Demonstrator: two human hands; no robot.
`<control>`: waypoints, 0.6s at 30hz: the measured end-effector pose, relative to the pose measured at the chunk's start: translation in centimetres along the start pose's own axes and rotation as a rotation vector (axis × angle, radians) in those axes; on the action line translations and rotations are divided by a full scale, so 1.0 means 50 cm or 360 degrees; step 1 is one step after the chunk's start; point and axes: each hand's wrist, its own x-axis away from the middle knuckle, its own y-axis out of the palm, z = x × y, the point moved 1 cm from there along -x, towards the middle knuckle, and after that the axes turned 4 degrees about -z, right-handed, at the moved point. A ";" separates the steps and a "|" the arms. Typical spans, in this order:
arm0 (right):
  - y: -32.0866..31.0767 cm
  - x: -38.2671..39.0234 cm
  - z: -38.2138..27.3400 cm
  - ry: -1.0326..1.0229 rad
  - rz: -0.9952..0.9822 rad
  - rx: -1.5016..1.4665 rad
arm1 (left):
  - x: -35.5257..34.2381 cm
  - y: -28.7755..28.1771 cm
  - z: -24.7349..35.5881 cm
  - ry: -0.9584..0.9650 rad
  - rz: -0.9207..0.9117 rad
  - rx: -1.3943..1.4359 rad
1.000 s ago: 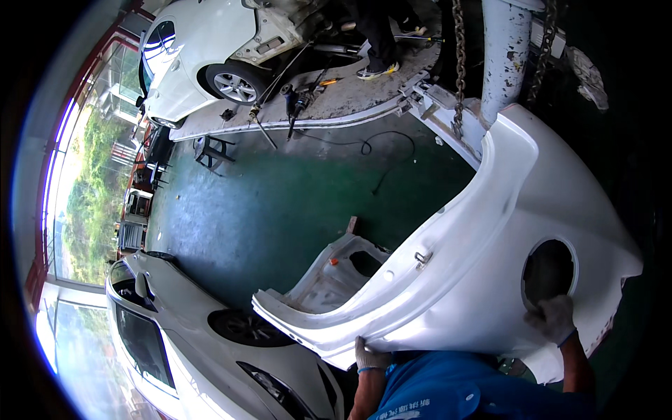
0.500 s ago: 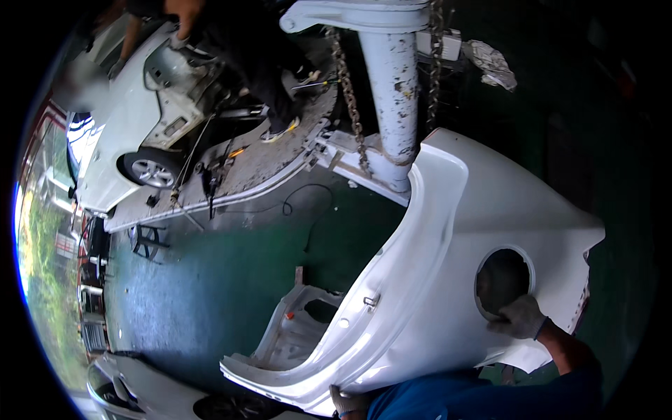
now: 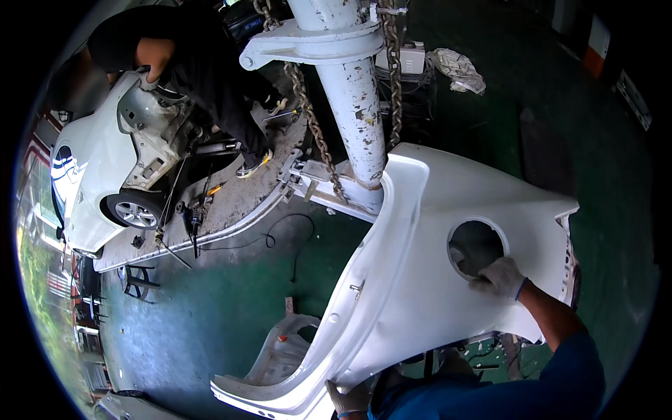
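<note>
**Two gloved hands carry a white car body panel**

Both hands wear light work gloves and share the weight of a large white body panel (image 3: 420, 294), a rear quarter section of a car, held out in front of the person and above the green workshop floor (image 3: 210, 315). The right hand (image 3: 500, 278) hooks its fingers over the rim of the round filler opening (image 3: 476, 245), a ready-made handhold in an otherwise smooth sheet. The left hand (image 3: 350, 397) is closed under the panel's lower edge near the bottom of the view, so the long piece is supported at two well-separated places and seems less likely to twist.

Glossy white paint covers the panel, which curves like a wheel arch on its left side and has bare flanges and a small bracket along its inner edge. Its upper end lies close to a scuffed white steel column (image 3: 353, 105) hung with chains (image 3: 308, 112). Well apart, another person (image 3: 210, 63) bends over a partly stripped white car (image 3: 105, 175) on a platform.
</note>
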 end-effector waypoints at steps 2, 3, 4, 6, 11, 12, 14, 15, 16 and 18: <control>-0.004 -0.016 0.007 0.0029 0.0006 0.0016 | 0.008 0.034 0.005 -0.0190 -0.0396 0.1096; -0.007 -0.022 0.011 0.0010 0.0038 0.0013 | 0.004 0.043 0.003 -0.0125 -0.0294 0.0797; -0.010 -0.028 0.015 -0.0008 0.0069 0.0009 | -0.004 0.054 -0.003 -0.0059 -0.0190 0.0498; -0.013 -0.045 0.026 -0.0036 0.0114 0.0006 | -0.011 0.078 -0.007 0.0023 -0.0096 0.0170; -0.019 -0.067 0.036 -0.0038 0.0134 -0.0006 | -0.027 0.078 -0.001 0.0080 -0.0152 -0.0267; -0.020 -0.067 0.037 -0.0025 0.0137 0.0005 | -0.027 0.082 -0.002 0.0053 -0.0175 -0.0129; -0.021 -0.065 0.039 0.0006 0.0144 0.0029 | -0.022 0.094 -0.004 -0.0005 -0.0223 0.0146; -0.024 -0.062 0.038 0.0016 0.0112 0.0017 | -0.012 0.111 -0.006 0.0002 -0.0153 0.0071; -0.032 -0.064 0.035 0.0024 0.0082 0.0006 | -0.003 0.139 -0.009 0.0012 -0.0087 -0.0003; -0.032 -0.059 0.038 0.0032 0.0061 -0.0008 | -0.004 0.142 -0.010 0.0005 -0.0024 -0.0086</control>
